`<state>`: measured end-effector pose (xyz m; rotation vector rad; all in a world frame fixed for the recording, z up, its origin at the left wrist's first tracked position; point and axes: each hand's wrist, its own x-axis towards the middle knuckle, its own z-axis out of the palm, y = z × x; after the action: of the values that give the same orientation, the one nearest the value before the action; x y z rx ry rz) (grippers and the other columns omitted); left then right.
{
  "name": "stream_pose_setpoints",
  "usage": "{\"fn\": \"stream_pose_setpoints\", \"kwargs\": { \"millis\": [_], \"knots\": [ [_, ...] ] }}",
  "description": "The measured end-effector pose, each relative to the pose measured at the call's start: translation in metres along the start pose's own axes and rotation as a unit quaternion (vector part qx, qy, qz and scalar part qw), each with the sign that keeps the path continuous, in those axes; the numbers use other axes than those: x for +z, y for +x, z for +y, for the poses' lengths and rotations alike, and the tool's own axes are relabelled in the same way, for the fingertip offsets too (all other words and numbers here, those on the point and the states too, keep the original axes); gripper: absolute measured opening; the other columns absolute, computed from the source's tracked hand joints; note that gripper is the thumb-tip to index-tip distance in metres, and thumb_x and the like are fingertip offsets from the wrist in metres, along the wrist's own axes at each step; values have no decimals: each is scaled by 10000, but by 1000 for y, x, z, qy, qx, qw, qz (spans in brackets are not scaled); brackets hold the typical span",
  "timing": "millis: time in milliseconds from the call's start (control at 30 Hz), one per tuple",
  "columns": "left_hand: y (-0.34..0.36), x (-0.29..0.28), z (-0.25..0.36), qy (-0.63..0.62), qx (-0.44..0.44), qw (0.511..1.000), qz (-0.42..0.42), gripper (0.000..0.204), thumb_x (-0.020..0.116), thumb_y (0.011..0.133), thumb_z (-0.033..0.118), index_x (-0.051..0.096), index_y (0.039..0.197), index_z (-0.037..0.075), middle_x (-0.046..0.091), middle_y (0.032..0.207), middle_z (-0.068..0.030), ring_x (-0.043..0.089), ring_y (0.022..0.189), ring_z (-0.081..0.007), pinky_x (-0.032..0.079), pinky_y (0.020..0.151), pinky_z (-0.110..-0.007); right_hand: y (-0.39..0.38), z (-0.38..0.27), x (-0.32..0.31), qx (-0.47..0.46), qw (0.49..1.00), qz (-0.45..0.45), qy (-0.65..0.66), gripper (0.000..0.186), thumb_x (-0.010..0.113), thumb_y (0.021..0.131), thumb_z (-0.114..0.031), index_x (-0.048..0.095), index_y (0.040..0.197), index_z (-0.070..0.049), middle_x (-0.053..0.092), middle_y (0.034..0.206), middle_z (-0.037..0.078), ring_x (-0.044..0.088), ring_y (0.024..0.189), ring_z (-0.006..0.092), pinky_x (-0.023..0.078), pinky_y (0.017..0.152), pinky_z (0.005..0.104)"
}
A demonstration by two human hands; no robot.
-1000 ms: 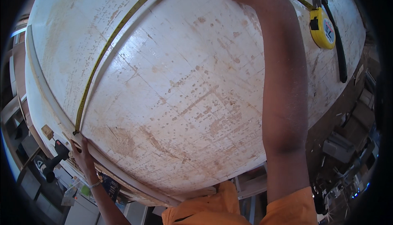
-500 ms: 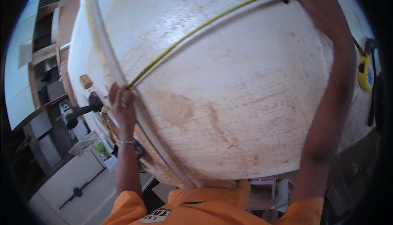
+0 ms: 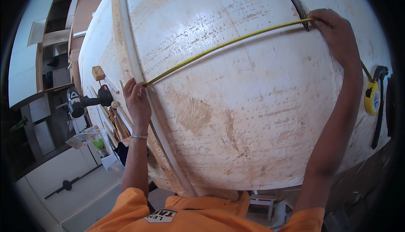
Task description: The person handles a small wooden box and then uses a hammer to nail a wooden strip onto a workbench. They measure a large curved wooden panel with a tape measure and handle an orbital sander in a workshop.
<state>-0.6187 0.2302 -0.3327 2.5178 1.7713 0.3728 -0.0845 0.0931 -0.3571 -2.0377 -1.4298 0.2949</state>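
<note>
The head fisheye looks down on the worktop (image 3: 265,147).

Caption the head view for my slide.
Yellow measuring tape stretched between left hand and right hand over a scuffed white surface.

Pretty clearly a woodworking shop tbh, going by the big scuffed white worktop (image 3: 257,156), cordless drill (image 3: 90,101), hammer (image 3: 379,122), tape measure (image 3: 372,100) and loose wood strips (image 3: 119,124).
</note>
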Motion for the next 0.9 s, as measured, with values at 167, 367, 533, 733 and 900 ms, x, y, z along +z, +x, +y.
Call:
{"fn": "stream_pose_setpoints", "kwargs": {
  "millis": [167, 367, 533, 733, 900],
  "knots": [
    [-7, 3, -9, -25, -24, 999, 24, 183, 604, 964, -20, 696, 1104, 56, 497, 1381, -173, 571, 1273, -343, 534, 1025, -395, 6, -14, 3, 39, 999, -20, -5, 241, 559, 978, -93, 723, 1137, -14, 723, 1107, 119, 690, 1007, 254, 500, 961, 332],
    [-5, 5, -3, -23, -9, 999, 38, 211, 590, 954, -48, 706, 1094, 59, 517, 1381, -183, 564, 1278, -349, 520, 1024, -401, -2, -14, -3, 41, 999, -6, -7, 216, 588, 956, -70, 721, 1107, 6, 718, 1056, 135, 694, 969, 258, 515, 925, 337],
    [-7, 18, -18, -63, -1, 996, 56, 277, 556, 927, -102, 726, 1097, 37, 550, 1373, -194, 552, 1291, -331, 484, 1038, -376, 0, 2, 1, -16, 999, 0, 41, 196, 618, 936, -97, 727, 1069, -3, 715, 1007, 148, 684, 936, 297, 517, 880, 363],
    [-13, 7, -25, 16, -4, 999, 35, 238, 573, 992, 15, 697, 1169, 114, 553, 1414, -160, 552, 1319, -325, 493, 1047, -396, 12, -9, 2, -52, 999, -6, -10, 209, 601, 935, -164, 755, 1041, -69, 729, 986, 140, 672, 916, 330, 521, 846, 410],
    [-6, 15, -21, 50, 42, 997, 38, 204, 580, 1006, 29, 695, 1158, 102, 531, 1428, -142, 557, 1300, -308, 511, 988, -398, 14, -19, -14, 6, 998, -42, 50, 162, 634, 895, -124, 748, 956, -27, 728, 892, 153, 676, 858, 323, 525, 799, 392]
  ]
}}
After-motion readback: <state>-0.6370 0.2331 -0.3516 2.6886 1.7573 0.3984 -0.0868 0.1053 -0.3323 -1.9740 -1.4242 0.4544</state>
